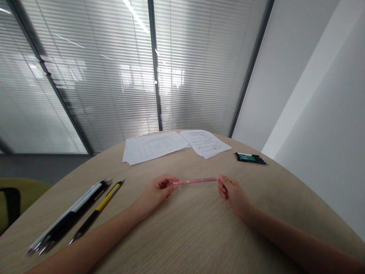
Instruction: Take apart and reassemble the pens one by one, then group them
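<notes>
A slim pink pen (197, 180) lies nearly level between my two hands, above the middle of the table. My left hand (163, 186) pinches its left end between thumb and fingers. Its right end sits in my right hand (228, 189), whose fingers are curled closed around it. The pen's middle stretch is uncovered, with a speckled look, while both tips are hidden by my fingers. To the left of my left forearm lies a yellow and black pen (105, 202), beside a bundle of several black and white pens (71, 213).
Two overlapping sets of printed sheets, one on the left (156, 146) and one on the right (203, 141), lie at the table's far edge. Several black and green pens (251, 158) rest at the right. The round wooden table (182, 236) faces blinds; a green chair (27, 190) stands left.
</notes>
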`<state>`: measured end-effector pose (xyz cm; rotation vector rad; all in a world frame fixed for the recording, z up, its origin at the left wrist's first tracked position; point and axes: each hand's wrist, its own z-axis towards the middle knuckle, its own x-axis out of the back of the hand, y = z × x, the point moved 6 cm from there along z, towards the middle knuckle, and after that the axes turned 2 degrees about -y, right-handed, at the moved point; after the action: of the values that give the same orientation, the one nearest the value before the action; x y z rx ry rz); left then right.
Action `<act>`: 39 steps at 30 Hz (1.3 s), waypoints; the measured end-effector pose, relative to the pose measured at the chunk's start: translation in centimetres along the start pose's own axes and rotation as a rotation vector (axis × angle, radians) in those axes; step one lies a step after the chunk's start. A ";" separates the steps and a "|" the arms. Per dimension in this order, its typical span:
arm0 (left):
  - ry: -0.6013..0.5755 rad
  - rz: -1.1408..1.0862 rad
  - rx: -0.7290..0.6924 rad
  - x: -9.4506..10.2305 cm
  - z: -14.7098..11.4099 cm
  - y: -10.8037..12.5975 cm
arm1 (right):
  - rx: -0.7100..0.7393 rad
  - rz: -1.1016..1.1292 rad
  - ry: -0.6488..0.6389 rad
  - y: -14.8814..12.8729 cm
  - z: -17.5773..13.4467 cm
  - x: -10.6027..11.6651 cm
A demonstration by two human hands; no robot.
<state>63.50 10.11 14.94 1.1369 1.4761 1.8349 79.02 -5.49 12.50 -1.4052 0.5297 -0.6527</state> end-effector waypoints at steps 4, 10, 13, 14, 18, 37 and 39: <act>-0.012 0.071 0.004 0.1 -0.1 0.0 | 0.000 -0.002 -0.025 -0.2 -0.1 -0.2; -0.126 0.050 0.048 -0.5 -0.1 -0.6 | -0.018 0.012 -0.022 0.2 0.0 -0.3; -0.095 -0.021 0.008 -0.4 0.0 -0.2 | -0.011 0.021 -0.016 0.3 0.1 -0.1; -0.070 -0.052 -0.012 -0.3 0.0 0.0 | -0.004 0.017 -0.016 0.3 0.1 -0.1; 0.020 -0.067 -0.010 0.1 0.1 0.2 | -0.005 0.007 -0.016 0.3 0.1 -0.1; -0.050 -0.051 0.030 -0.3 0.1 -0.3 | -0.016 -0.028 -0.048 0.5 0.0 -0.3; -0.093 -0.017 0.036 -0.5 -0.1 -0.2 | -0.021 -0.034 -0.046 0.6 0.0 -0.3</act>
<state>63.67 9.74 14.62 1.2070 1.4665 1.7266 78.86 -5.21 11.87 -1.4480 0.4780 -0.6427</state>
